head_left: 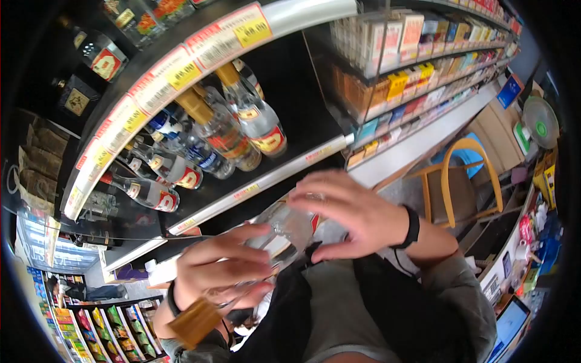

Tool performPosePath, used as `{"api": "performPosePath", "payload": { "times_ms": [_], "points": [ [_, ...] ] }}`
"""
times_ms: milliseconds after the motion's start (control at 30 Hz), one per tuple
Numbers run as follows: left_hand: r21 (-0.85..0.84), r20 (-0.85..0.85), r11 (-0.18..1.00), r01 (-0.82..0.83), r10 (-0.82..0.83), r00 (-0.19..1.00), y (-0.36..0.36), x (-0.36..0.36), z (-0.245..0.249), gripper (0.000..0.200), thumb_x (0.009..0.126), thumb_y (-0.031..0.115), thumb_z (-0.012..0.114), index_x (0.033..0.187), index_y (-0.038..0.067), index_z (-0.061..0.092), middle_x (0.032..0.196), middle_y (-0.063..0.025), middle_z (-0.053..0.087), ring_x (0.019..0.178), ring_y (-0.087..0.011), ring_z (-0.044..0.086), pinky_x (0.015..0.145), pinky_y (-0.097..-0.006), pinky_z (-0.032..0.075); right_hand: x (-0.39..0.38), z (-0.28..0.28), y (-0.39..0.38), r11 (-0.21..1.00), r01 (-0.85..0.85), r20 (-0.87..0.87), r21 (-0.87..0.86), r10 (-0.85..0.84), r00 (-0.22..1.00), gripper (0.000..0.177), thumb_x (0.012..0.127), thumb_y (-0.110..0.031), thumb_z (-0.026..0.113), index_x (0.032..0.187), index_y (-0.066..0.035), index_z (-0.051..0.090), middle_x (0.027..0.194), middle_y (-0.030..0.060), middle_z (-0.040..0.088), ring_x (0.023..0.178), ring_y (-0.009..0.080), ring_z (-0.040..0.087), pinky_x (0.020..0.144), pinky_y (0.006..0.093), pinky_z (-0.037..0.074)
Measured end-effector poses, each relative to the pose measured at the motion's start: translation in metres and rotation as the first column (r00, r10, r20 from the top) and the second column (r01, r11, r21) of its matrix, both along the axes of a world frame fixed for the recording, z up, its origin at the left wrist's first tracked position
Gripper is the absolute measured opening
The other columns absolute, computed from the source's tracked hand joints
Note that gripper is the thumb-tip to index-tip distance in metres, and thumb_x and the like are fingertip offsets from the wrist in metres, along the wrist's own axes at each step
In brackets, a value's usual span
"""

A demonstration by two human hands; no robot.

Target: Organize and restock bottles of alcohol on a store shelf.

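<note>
A clear glass bottle [275, 233] with a gold cap [195, 322] lies tilted in front of my chest, its cap pointing down to the left. My left hand [224, 266] is wrapped round its neck and shoulder. At the base end, my right hand [357, 218] has thumb and fingers spread and curved beside the glass, a dark band on the wrist. A bit of red label shows near those fingers. The bottle's middle is blurred. Just beyond my hands, a shelf holds several clear bottles, among them a gold-capped one with a red label [257, 121].
A white shelf edge with price tags [212, 51] curves above the bottles; a lower shelf rail [248, 190] runs close to my hands. Small boxes [387, 91] fill shelves at upper right. A wooden chair [451, 187] stands right, snack racks [112, 330] lower left, with a person [91, 290] beyond.
</note>
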State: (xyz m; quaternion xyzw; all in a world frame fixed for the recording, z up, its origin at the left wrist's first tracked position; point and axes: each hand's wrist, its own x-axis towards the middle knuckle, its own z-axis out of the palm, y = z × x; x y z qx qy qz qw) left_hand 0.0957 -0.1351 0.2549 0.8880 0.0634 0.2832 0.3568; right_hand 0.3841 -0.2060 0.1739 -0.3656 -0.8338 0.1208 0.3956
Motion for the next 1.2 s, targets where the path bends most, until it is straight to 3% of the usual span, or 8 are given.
{"api": "performPosePath", "payload": {
  "times_ms": [300,367,467,567,700,833,1067,1200],
  "points": [
    [0.216,-0.075,0.976,-0.040,0.057,0.996,0.019,0.041,-0.017,0.035,0.081,0.016,0.092,0.111,0.008,0.079,0.118,-0.0084,0.074,0.116,-0.0331,0.074,0.093,-0.0427,0.064,-0.016,-0.034,0.018,0.966,0.258,-0.047,-0.029,-0.259,0.965,0.087,0.078,-0.008,0.083,0.156,-0.003,0.045,0.154,0.0199,0.055,0.146,0.0377,0.052,0.124,0.0474,0.042],
    [0.257,0.021,0.965,-0.054,0.050,0.999,0.022,0.047,-0.022,0.084,0.076,0.040,0.095,0.148,0.014,0.059,0.148,-0.0223,0.058,0.130,-0.0427,0.065,0.102,-0.0459,0.059,-0.011,-0.043,0.024,0.961,0.278,-0.080,0.005,-0.277,0.958,0.084,0.077,-0.002,0.082,0.154,-0.002,0.047,0.156,0.0197,0.054,0.147,0.0382,0.051,0.124,0.0475,0.042],
    [0.242,0.245,0.970,-0.020,-0.041,0.969,0.033,0.041,-0.052,0.132,0.065,0.060,0.097,0.167,0.020,0.025,0.161,-0.0346,0.037,0.144,-0.0549,0.048,0.111,-0.0593,0.049,-0.003,-0.061,0.036,0.936,0.353,-0.123,0.012,-0.349,0.929,0.086,0.076,0.001,0.084,0.154,-0.001,0.046,0.156,0.0207,0.055,0.146,0.0388,0.053,0.122,0.0455,0.044],
    [0.233,0.295,0.969,-0.081,0.009,0.955,0.045,0.018,-0.089,0.101,0.076,0.062,0.090,0.153,0.014,0.047,0.143,-0.0259,0.054,0.130,-0.0457,0.060,0.111,-0.0559,0.049,0.011,-0.082,0.053,0.911,0.411,-0.202,0.010,-0.401,0.894,0.086,0.076,0.000,0.085,0.153,-0.001,0.046,0.155,0.0219,0.055,0.146,0.0388,0.053,0.122,0.0443,0.043],
    [0.189,0.152,0.899,-0.396,0.371,0.916,0.062,-0.023,-0.124,0.056,0.101,0.054,0.063,0.125,0.003,0.066,0.122,-0.0199,0.065,0.117,-0.0407,0.064,0.110,-0.0553,0.048,0.027,-0.090,0.072,0.889,0.458,-0.292,-0.002,-0.439,0.850,0.081,0.076,0.003,0.082,0.149,-0.002,0.049,0.154,0.0218,0.055,0.145,0.0384,0.053,0.122,0.0423,0.043],
    [0.230,0.177,0.715,-0.661,0.637,0.750,0.101,-0.070,-0.153,0.060,0.108,0.054,0.043,0.113,-0.001,0.068,0.111,-0.0202,0.069,0.112,-0.0412,0.063,0.105,-0.0500,0.046,0.041,-0.091,0.092,0.863,0.486,-0.289,0.138,-0.434,0.853,0.075,0.076,0.004,0.081,0.144,-0.004,0.052,0.151,0.0193,0.057,0.145,0.0378,0.052,0.123,0.0426,0.040],
    [0.292,0.179,0.517,-0.804,0.797,0.577,0.136,-0.102,-0.198,0.027,0.104,0.021,0.054,0.107,0.002,0.072,0.093,-0.0135,0.070,0.088,-0.0328,0.067,0.082,-0.0439,0.050,0.050,-0.095,0.126,0.844,0.535,-0.327,0.021,-0.500,0.802,0.076,0.076,0.003,0.083,0.145,-0.002,0.051,0.148,0.0194,0.057,0.139,0.0347,0.057,0.119,0.0406,0.044],
    [0.288,0.207,0.466,-0.837,0.823,0.529,0.138,-0.092,-0.207,0.021,0.102,0.020,0.058,0.100,0.005,0.074,0.085,-0.0103,0.070,0.080,-0.0327,0.067,0.076,-0.0428,0.052,0.052,-0.094,0.139,0.824,0.563,-0.306,-0.064,-0.553,0.775,0.081,0.077,-0.005,0.090,0.147,-0.001,0.050,0.144,0.0199,0.060,0.134,0.0331,0.061,0.114,0.0397,0.048]
  ]
}}
